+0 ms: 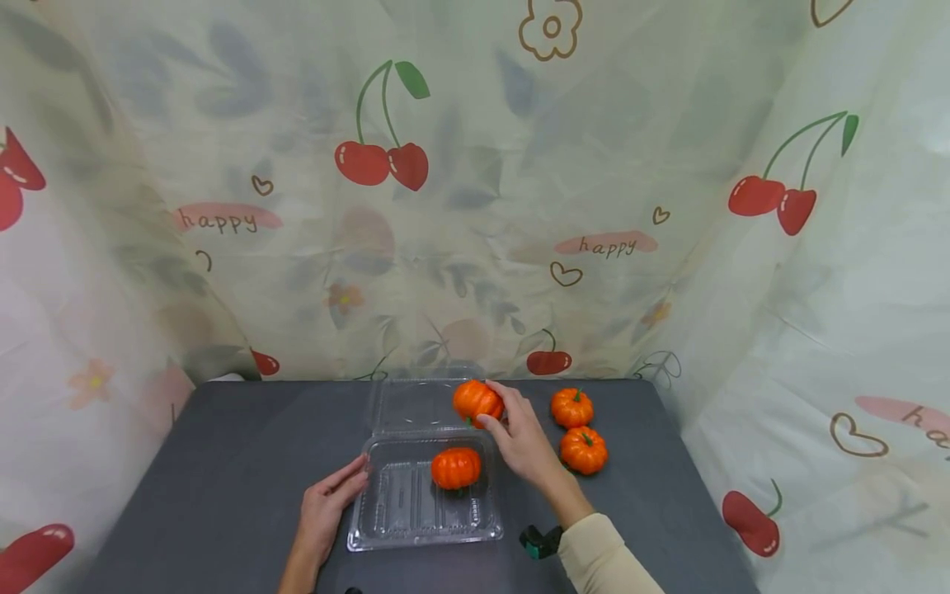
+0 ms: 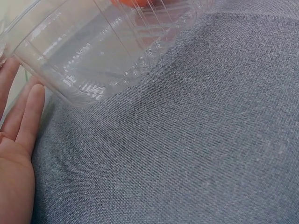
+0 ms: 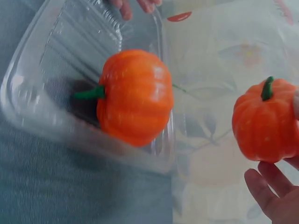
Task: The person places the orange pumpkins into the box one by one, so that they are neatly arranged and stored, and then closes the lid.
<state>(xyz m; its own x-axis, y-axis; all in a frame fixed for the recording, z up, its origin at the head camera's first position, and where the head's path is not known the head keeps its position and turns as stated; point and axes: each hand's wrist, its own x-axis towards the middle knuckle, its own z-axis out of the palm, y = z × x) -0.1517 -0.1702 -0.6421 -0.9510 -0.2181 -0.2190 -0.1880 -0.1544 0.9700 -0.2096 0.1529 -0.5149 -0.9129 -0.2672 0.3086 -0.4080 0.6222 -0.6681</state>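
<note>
An opened clear plastic clamshell box (image 1: 404,540) lies on the dark table, its lid (image 1: 419,404) folded back toward the curtain. Inside its base, on the right side, one small orange pumpkin (image 1: 456,469) lies tipped over with its green stem sideways. My right hand (image 1: 523,437) holds a second pumpkin (image 3: 264,121) between thumb and fingers, raised over the hinge side of the box. At the box's left edge, my left hand (image 1: 326,507) rests its straight fingers (image 2: 32,112) against the outer wall.
Right of the box stand two more orange pumpkins, a rear one (image 1: 571,407) and a front one (image 1: 584,450). A small black-and-green object (image 1: 540,542) lies near the right sleeve. A printed curtain (image 1: 460,206) encloses the table's back and sides.
</note>
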